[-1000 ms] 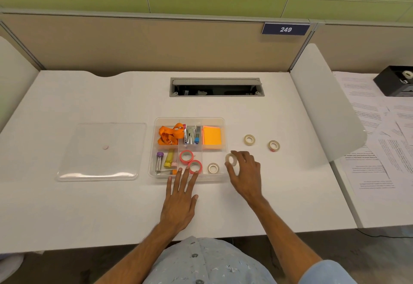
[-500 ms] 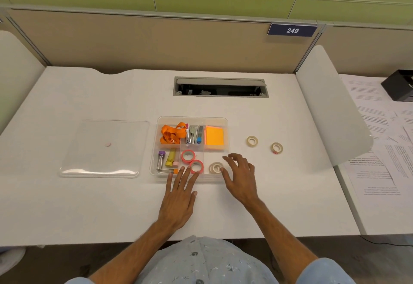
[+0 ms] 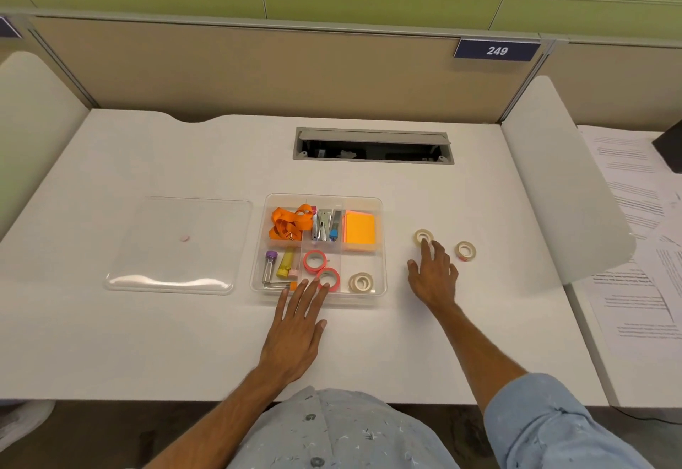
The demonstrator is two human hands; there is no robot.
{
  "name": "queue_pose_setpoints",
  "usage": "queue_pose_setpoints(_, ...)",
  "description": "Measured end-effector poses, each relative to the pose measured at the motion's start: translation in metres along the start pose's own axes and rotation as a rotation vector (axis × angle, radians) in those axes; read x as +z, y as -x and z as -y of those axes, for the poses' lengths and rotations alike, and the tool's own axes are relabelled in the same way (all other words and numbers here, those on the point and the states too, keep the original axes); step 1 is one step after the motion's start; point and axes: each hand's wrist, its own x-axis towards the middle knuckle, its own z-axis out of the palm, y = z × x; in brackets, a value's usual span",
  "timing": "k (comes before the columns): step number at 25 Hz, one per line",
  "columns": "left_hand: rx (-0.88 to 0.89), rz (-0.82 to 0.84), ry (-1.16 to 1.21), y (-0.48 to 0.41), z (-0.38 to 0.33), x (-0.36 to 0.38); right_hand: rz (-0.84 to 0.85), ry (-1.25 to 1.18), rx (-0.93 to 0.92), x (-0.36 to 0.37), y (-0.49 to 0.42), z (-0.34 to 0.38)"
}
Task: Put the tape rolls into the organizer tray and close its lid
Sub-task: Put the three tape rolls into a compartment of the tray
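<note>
Right hand (image 3: 433,276), fingers spread, touches a beige tape roll (image 3: 423,236) right of the organizer tray (image 3: 382,247); left hand (image 3: 295,328) lies flat and empty at the tray's front edge.

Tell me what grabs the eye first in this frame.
The clear organizer tray at mid-desk stands out, with its orange lanyard and orange sticky notes in the back compartments and two pink tape rolls in front. Just right of it, the right hand reaches for a beige tape roll on the desk, with another roll farther right. The clear lid lies flat to the tray's left.
</note>
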Motion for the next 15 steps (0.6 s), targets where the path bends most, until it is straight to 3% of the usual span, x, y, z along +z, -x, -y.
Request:
queue_pose_setpoints(3,-0.006,0.015,-0.015,0.000,0.001,0.000,0.032,0.092,-0.017,0.002,-0.004,-0.001)
queue_pose_setpoints(6,-0.014,0.016,-0.021,-0.001,-0.001,0.001,-0.047,0.104,-0.038,0.006,0.000,-0.002)
queue_pose_setpoints(15,-0.017,0.023,-0.019,0.000,-0.001,0.001,-0.129,-0.009,-0.013,0.019,0.020,-0.002)
